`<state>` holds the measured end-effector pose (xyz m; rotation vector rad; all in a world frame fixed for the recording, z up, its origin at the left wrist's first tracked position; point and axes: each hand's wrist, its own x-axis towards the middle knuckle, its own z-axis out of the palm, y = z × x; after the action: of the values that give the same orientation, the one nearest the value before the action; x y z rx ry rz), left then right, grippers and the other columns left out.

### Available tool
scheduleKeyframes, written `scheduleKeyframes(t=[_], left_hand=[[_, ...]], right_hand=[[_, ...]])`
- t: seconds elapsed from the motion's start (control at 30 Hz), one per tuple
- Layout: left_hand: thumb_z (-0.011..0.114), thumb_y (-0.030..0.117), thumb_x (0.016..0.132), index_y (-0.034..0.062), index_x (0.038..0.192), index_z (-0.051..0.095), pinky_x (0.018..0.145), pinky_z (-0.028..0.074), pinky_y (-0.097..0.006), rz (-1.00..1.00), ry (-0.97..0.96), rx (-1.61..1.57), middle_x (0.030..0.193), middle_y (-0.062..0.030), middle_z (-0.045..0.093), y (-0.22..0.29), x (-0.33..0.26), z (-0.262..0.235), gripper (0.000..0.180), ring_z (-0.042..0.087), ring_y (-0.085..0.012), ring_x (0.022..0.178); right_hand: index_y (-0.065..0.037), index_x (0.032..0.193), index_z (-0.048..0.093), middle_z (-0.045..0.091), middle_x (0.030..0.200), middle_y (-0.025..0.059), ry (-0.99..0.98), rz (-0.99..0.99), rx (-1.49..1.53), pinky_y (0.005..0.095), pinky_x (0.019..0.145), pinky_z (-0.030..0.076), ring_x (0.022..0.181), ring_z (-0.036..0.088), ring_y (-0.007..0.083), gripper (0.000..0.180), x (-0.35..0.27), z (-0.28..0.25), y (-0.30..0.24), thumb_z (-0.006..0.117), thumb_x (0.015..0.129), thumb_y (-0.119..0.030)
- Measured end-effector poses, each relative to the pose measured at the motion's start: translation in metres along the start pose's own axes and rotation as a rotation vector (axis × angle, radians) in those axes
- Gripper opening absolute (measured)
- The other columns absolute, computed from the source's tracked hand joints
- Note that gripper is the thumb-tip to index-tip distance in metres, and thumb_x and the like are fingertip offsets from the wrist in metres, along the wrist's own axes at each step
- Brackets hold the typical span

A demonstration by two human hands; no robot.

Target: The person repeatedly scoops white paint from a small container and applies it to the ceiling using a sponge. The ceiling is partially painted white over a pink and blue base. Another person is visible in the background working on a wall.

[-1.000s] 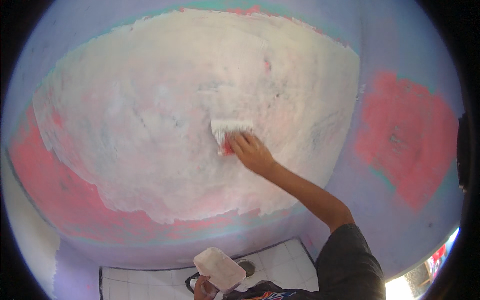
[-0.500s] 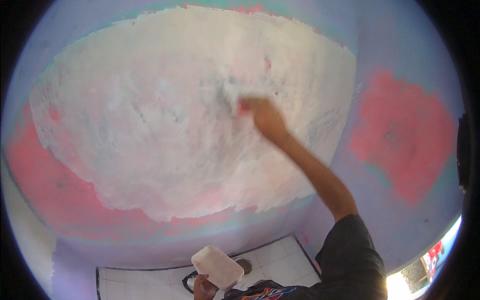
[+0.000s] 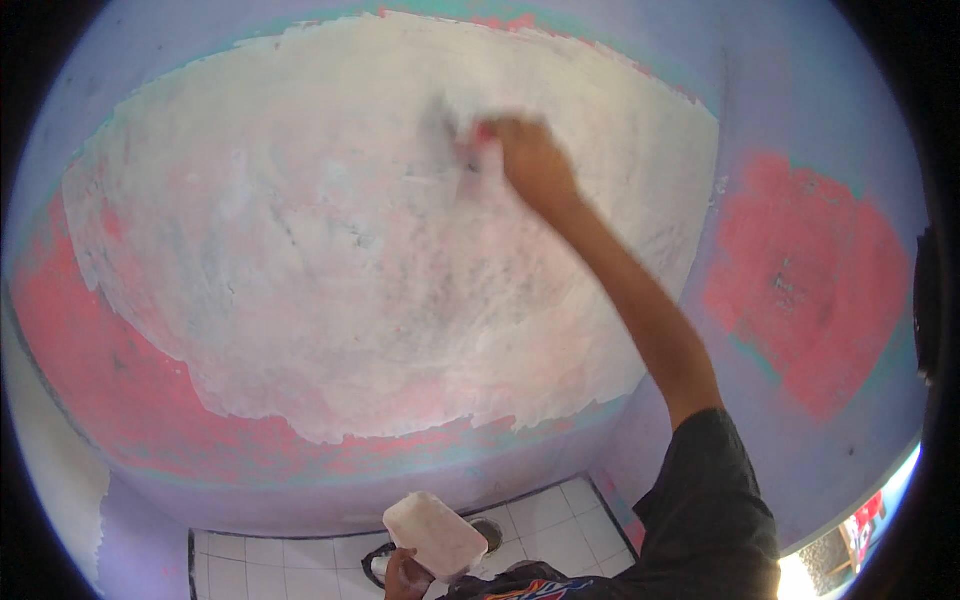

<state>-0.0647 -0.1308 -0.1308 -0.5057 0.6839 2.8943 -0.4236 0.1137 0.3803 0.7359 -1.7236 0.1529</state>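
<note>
Red scraper point(image 3: 484, 133), blurred, is at the pale-coated wall point(image 3: 300, 250), pinched in the right hand point(image 3: 533, 160); likely light and stiff, it is best held by its red part. Below, the left hand point(image 3: 407, 577) grips a pale tray point(image 3: 438, 532) by its lower-left edge.

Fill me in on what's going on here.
A person's right hand holds a blurred, partly red tool at the upper middle of a whitish patch on the wall. Whether it touches is unclear. The left hand holds a pale rectangular tray above the tiled floor. Pink paint shows along the patch's lower left edge.
</note>
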Motion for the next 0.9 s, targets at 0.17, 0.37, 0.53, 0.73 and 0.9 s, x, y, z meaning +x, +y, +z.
scheduleKeyframes(t=[0.17, 0.37, 0.53, 0.73, 0.9], left_hand=[[0.071, 0.021, 0.079, 0.0031, 0.145, 0.043, 0.098, 0.048, -0.060, -0.037, -0.027, -0.011, 0.137, -0.0189, 0.056, -0.002, 0.008, 0.000, 0.074, 0.057, -0.0420, 0.122], [0.069, 0.017, 0.078, 0.0016, 0.146, 0.041, 0.103, 0.045, -0.065, -0.037, -0.050, -0.010, 0.139, -0.0204, 0.055, 0.005, 0.005, 0.011, 0.075, 0.055, -0.0443, 0.128], [0.064, 0.015, 0.081, 0.0006, 0.148, 0.040, 0.111, 0.040, -0.065, -0.024, -0.115, -0.022, 0.143, -0.0211, 0.052, 0.009, -0.003, 0.013, 0.073, 0.052, -0.0419, 0.134], [0.064, 0.015, 0.079, 0.0016, 0.147, 0.040, 0.111, 0.038, -0.068, -0.021, -0.056, 0.012, 0.143, -0.0205, 0.053, 0.007, 0.000, 0.006, 0.073, 0.051, -0.0443, 0.134], [0.066, 0.018, 0.077, 0.0018, 0.145, 0.042, 0.106, 0.043, -0.071, 0.008, 0.017, 0.079, 0.140, -0.0236, 0.053, 0.008, -0.003, 0.024, 0.075, 0.052, -0.0491, 0.131]], right_hand=[[-0.005, 0.121, 0.065, 0.066, 0.122, 0.0161, -0.253, -0.251, 0.207, 0.0457, 0.103, 0.047, 0.114, 0.062, 0.0322, 0.030, -0.125, 0.036, -0.070, 0.051, 0.095, -0.010], [-0.009, 0.119, 0.066, 0.068, 0.120, 0.0129, 0.190, 0.047, -0.034, 0.0441, 0.095, 0.052, 0.109, 0.063, 0.0342, 0.028, 0.038, -0.020, 0.002, 0.049, 0.098, -0.008], [-0.008, 0.121, 0.066, 0.067, 0.124, 0.0114, -0.029, -0.041, 0.044, 0.0418, 0.099, 0.051, 0.116, 0.062, 0.0306, 0.030, -0.028, 0.008, -0.016, 0.051, 0.095, -0.009], [-0.008, 0.125, 0.066, 0.068, 0.123, 0.0127, -0.240, -0.101, 0.296, 0.0408, 0.105, 0.047, 0.115, 0.062, 0.0304, 0.035, -0.104, 0.017, -0.029, 0.048, 0.096, -0.006], [-0.007, 0.126, 0.065, 0.069, 0.122, 0.0133, 0.241, 0.094, -0.139, 0.0427, 0.102, 0.049, 0.113, 0.063, 0.0347, 0.037, 0.027, -0.044, 0.082, 0.050, 0.093, -0.001]])
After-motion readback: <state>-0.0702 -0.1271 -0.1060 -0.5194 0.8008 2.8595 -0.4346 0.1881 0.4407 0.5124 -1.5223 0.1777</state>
